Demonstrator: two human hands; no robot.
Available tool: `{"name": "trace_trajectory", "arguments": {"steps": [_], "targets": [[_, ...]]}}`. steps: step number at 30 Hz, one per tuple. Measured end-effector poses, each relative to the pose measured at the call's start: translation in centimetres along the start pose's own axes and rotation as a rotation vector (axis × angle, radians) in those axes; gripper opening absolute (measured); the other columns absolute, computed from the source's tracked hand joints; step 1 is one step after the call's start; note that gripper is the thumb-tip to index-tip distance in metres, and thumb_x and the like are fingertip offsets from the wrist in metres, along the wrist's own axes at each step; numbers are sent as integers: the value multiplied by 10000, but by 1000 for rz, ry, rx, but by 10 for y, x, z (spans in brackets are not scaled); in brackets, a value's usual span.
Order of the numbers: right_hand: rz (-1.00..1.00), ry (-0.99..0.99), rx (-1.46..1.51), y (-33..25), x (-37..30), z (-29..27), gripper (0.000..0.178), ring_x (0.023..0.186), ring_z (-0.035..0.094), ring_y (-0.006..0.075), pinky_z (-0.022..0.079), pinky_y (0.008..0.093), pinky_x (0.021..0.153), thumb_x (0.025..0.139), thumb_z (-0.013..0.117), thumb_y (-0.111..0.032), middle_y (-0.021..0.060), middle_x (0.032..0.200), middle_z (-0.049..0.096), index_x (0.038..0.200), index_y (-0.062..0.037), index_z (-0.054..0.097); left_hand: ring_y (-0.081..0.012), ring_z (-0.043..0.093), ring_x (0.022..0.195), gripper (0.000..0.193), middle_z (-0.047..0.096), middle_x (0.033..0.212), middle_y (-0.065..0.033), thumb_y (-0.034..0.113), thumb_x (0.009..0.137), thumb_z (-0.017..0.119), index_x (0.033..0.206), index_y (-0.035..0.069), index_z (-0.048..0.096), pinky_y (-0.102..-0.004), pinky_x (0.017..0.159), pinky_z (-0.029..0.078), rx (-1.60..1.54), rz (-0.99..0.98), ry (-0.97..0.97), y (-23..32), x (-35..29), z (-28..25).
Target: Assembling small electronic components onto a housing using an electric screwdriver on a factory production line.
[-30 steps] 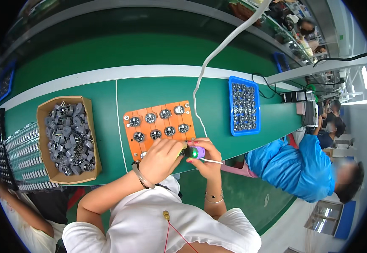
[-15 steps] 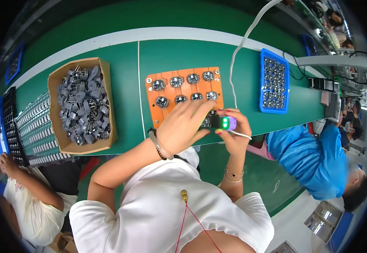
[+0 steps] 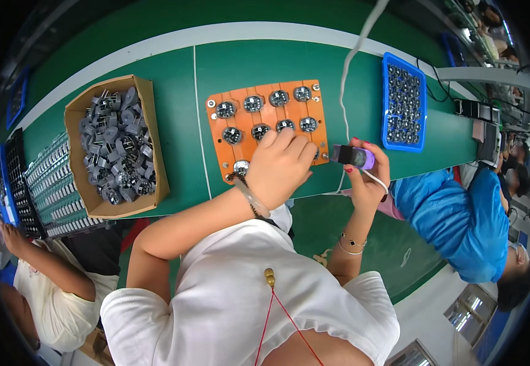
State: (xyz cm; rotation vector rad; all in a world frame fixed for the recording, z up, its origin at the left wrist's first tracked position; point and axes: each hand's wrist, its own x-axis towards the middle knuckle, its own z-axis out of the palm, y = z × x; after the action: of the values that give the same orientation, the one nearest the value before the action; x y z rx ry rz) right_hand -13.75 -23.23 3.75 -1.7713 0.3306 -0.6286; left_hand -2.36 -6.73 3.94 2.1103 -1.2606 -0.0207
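Observation:
My right hand (image 3: 369,177) grips a small purple and black handheld device (image 3: 353,157) with a white cable, just off the right edge of an orange fixture board (image 3: 271,116). Round black circuit parts (image 3: 252,104) sit in rows in the board's recesses. Over the board's lower middle rests my left hand (image 3: 280,168), fingers curled down and closed. Its fingertips are turned under, so what they hold, if anything, is hidden. Beneath that hand the lower row is mostly covered; one round part (image 3: 240,167) shows beside the wrist.
To the left stands a cardboard box (image 3: 161,152) of grey cylindrical parts with pins. Beyond it are trays (image 3: 57,183) of small parts. A blue basket (image 3: 424,110) with rows of round parts lies at right. The white cable (image 3: 344,85) crosses the table. Co-workers sit on both sides.
My right hand has drawn the device rightward off the board, and its green lights no longer show. The left hand's fingers have curled in, and it has shifted slightly right.

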Motion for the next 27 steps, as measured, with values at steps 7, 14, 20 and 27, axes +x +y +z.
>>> {"name": "trace_trajectory", "arguments": {"steps": [7,14,20,27], "targets": [[-87,-146,-151,5,5,-6,481,1055,576,267,457,372,936,727,746,-26,185,1129,579,1150,22,522,-183,519,785,238,534,716,-30,104,650,667,864,73,567,-307,707,382,48,78,91,-5,12,27],[-89,-176,-37,1,3,1,487,1056,576,271,456,375,930,727,752,-49,191,1125,584,1148,21,518,-167,537,815,404,579,758,-18,117,647,715,1018,68,562,-309,702,370,-143,46,122,3,16,5],[-50,-161,-40,7,-3,-1,523,1046,577,273,458,377,923,774,743,-128,194,1119,587,1196,31,478,-154,536,817,450,577,749,-10,164,656,734,1054,72,547,-310,712,365,-121,32,90,0,13,8],[-9,323,408,-1,5,-8,437,888,580,254,482,380,831,895,580,-147,136,1004,567,1261,17,407,-176,522,987,585,597,1039,-51,235,634,762,1154,95,532,-335,773,371,-30,21,22,1,2,9]]}}
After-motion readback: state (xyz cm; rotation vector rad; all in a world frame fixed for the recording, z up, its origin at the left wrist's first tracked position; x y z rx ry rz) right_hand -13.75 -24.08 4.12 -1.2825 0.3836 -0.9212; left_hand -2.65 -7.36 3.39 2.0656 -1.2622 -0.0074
